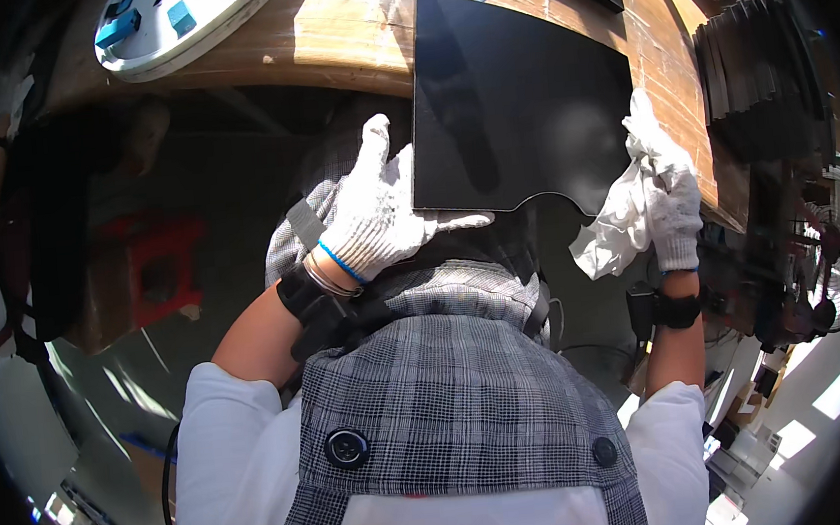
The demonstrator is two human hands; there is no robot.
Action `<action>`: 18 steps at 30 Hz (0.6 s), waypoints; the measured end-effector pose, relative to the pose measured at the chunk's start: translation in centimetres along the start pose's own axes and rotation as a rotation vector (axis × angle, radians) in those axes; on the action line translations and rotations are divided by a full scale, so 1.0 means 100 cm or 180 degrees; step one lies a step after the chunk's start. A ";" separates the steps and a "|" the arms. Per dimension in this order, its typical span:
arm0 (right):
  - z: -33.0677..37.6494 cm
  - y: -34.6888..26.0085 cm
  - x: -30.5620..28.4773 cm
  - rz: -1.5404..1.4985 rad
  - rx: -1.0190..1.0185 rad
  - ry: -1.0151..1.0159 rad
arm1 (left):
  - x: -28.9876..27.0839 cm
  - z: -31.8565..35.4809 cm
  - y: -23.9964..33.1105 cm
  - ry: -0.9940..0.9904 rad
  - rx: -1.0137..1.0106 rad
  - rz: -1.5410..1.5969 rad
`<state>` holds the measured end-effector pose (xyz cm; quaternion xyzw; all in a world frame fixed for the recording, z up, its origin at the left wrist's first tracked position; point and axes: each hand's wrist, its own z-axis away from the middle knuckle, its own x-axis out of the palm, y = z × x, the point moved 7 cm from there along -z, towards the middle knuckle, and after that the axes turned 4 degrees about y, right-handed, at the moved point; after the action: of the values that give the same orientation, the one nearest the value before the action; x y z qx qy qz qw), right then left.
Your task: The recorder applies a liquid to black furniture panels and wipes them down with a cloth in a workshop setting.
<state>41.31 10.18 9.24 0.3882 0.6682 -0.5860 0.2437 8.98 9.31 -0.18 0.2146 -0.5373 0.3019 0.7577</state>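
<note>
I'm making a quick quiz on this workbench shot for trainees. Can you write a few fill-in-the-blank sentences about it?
1. The left hand grips the ____ edge of the black panel.
2. The right hand presses a white ____ against the panel.
3. Both hands wear white knitted ____.
4. The panel lies partly on a ____ bench, its near edge overhanging.

Missing words: left; cloth; gloves; wooden
</note>
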 end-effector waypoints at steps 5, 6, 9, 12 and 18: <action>-0.016 -0.037 0.030 0.0759 -0.1143 -0.0201 | -0.006 0.004 0.006 0.0276 0.0230 -0.0656; -0.022 -0.043 0.036 0.0825 -0.1347 -0.0093 | -0.005 0.007 0.008 0.0172 0.0310 -0.0726; -0.049 -0.047 0.055 0.0558 -0.1410 -0.0128 | 0.010 0.031 0.023 -0.0148 0.1695 -0.5556; -0.071 -0.061 0.079 0.1381 -0.1177 -0.0530 | 0.016 0.047 0.028 0.0031 0.2565 -0.7141; -0.012 -0.168 0.141 0.1169 -0.1571 -0.0644 | 0.019 0.022 0.025 0.0959 0.2024 -0.6821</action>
<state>19.74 14.48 8.46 0.3712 0.6812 -0.3882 0.4974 6.21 10.15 2.35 0.7097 0.1221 -0.3582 0.5942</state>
